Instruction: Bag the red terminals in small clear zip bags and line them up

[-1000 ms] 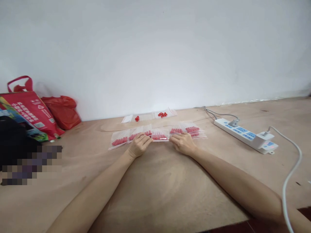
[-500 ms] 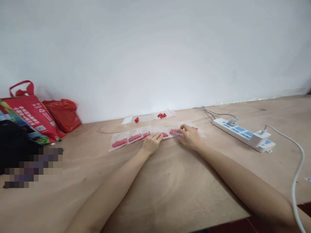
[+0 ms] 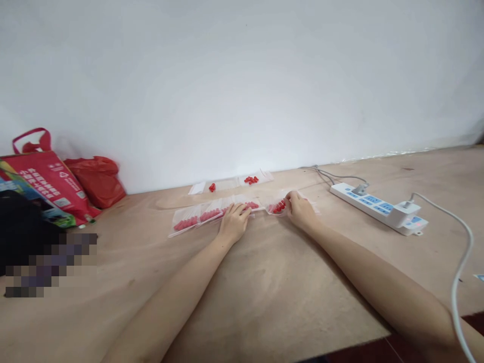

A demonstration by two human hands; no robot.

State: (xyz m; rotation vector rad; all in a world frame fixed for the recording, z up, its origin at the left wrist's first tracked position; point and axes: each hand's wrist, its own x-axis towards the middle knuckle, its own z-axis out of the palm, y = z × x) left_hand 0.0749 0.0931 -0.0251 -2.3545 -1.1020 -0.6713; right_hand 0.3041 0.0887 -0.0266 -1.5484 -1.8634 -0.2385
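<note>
Small clear zip bags (image 3: 186,222) of red capsule-like pieces lie in an overlapping row on the wooden table. My left hand (image 3: 235,222) rests palm down over the middle of this row, its fingers stretched out on the plastic. To its right, my right hand (image 3: 301,209) has thumb and fingers pinched at a bag of red pieces (image 3: 279,206), which is slightly raised and tilted; the fingers hide part of it. Further back lie another bag of red pieces (image 3: 251,180) and a small red heap (image 3: 212,187) beside a white slip (image 3: 197,188).
A white power strip (image 3: 378,205) with a plugged-in adapter (image 3: 404,214) and trailing cables stands to the right. At the left are a red printed bag (image 3: 49,184), a red plastic bag (image 3: 96,179) and a black item (image 3: 26,232). The table meets a white wall (image 3: 242,91).
My right hand has shifted slightly right and tilted the bag under it, so its red pieces show more clearly. My left hand has stayed almost in place, fingers a little flatter.
</note>
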